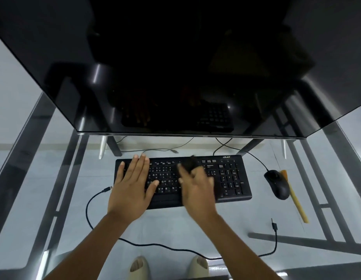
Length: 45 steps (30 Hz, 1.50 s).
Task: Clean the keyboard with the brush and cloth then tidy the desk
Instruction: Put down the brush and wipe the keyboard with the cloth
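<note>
Item: black keyboard (226,176), lying on glass desk (175,229) below monitor (175,67). Left hand (131,186): flat, fingers straight and spread, pressing the left keys to steady the board. Right hand (197,186): blurred, fingers curled round a dark cloth (188,163) over the middle keys. Brush (294,197): lying beside mouse (276,183), right of the keyboard. Advice: wipe row by row, lightly, keeping the board pinned.

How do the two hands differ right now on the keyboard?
The left hand lies flat, fingers straight, pressing on the keyboard's left part; the right hand is blurred and grips a dark cloth over the middle keys. The left looks sharp, so likely steadying; the right likely wiping. Both are on the keyboard.
</note>
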Each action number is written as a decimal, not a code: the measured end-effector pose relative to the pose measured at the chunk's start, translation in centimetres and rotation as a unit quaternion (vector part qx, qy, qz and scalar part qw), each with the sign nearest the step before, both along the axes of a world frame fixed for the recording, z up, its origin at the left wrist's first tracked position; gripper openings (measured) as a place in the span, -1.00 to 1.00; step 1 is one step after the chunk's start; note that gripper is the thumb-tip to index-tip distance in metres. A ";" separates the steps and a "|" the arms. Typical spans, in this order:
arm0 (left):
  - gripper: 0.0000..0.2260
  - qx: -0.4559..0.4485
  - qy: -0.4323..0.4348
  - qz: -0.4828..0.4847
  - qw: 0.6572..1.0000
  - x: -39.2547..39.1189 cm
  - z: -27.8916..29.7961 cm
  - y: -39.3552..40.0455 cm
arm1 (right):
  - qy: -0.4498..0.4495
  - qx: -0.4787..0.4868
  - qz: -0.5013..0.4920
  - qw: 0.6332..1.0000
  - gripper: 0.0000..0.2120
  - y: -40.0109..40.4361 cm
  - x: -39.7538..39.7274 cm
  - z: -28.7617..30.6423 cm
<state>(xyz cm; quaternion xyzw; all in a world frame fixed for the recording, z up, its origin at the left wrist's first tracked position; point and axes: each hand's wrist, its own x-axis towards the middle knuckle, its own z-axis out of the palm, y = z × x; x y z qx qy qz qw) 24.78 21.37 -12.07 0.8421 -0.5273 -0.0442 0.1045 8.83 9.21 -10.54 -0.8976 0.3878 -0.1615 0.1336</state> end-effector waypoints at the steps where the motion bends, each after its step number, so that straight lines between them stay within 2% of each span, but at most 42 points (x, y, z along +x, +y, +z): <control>1: -0.40 -0.002 0.001 -0.002 1.000 0.0 0.0 0.0 | 0.010 0.000 0.052 0.999 -0.60 1.6 0.4 0.1; 4: -0.41 0.004 0.009 -0.009 1.000 0.1 0.0 0.1 | 0.027 -0.037 0.147 0.988 -0.61 2.1 0.8 0.4; 6: -0.41 0.004 0.021 -0.007 1.000 0.1 0.1 0.0 | 0.021 -0.036 0.083 0.996 -0.60 -0.4 0.3 0.3; 8: -0.39 -0.003 0.043 -0.013 0.999 0.3 0.3 0.0 | -0.002 -0.023 -0.044 0.999 -0.61 -3.3 -0.4 0.1; 10: -0.35 -0.041 0.100 -0.034 0.994 0.8 0.6 0.4 | -0.010 -0.011 -0.124 0.992 -0.63 -5.0 -1.1 0.0; 13: -0.13 -0.056 0.228 -0.044 0.971 3.0 1.3 2.2 | -0.003 -0.012 -0.137 0.990 -0.64 -5.1 -1.3 0.0; 16: 0.07 0.021 0.194 -0.075 0.978 5.0 1.3 4.0 | -0.005 -0.006 -0.143 0.990 -0.63 -4.6 -0.8 0.3; 20: 0.10 0.007 0.196 -0.086 0.977 5.4 0.9 4.4 | 0.005 0.004 -0.062 0.998 -0.64 -0.4 1.9 0.4; 23: 0.11 -0.009 0.202 -0.089 0.975 5.5 0.8 4.5 | 0.021 0.079 0.087 0.993 -0.62 5.3 4.4 0.7; 25: 0.10 -0.013 0.206 -0.096 0.974 5.7 0.7 4.6 | 0.048 0.101 0.216 0.970 -0.62 7.4 4.8 0.8; 26: 0.11 -0.012 0.208 -0.099 0.973 5.8 0.8 4.7 | 0.052 0.120 0.229 0.964 -0.60 6.8 4.8 1.1; 28: 0.13 -0.005 0.209 -0.104 0.972 6.1 0.9 4.7 | 0.042 0.090 0.179 0.979 -0.63 4.4 4.4 1.1; 30: 0.14 0.006 0.201 -0.111 0.973 6.4 1.0 4.8 | 0.026 0.016 0.046 0.998 -0.62 1.2 4.3 0.7; 32: 0.14 0.006 0.196 -0.112 0.974 6.4 1.0 5.0 | 0.005 0.017 -0.043 0.999 -0.60 -0.4 4.4 0.4; 35: 0.14 -0.007 0.202 -0.106 0.974 6.3 1.1 5.0 | 0.018 0.017 0.002 1.000 -0.61 2.5 5.6 0.9; 39: 0.13 -0.019 0.201 -0.106 0.974 6.4 0.8 5.0 | 0.032 0.116 0.174 0.977 -0.75 8.1 7.0 1.7; 41: 0.13 -0.018 0.205 -0.107 0.973 6.5 0.8 5.1 | 0.046 0.118 0.256 0.958 -0.69 8.0 7.2 1.6; 43: 0.15 -0.015 0.210 -0.108 0.972 6.5 1.0 5.0 | 0.039 0.109 0.220 0.969 -0.63 5.6 7.0 1.4; 45: 0.17 -0.018 0.215 -0.105 0.971 6.4 1.1 4.8 | 0.050 0.034 0.105 0.993 -0.60 2.6 7.4 0.8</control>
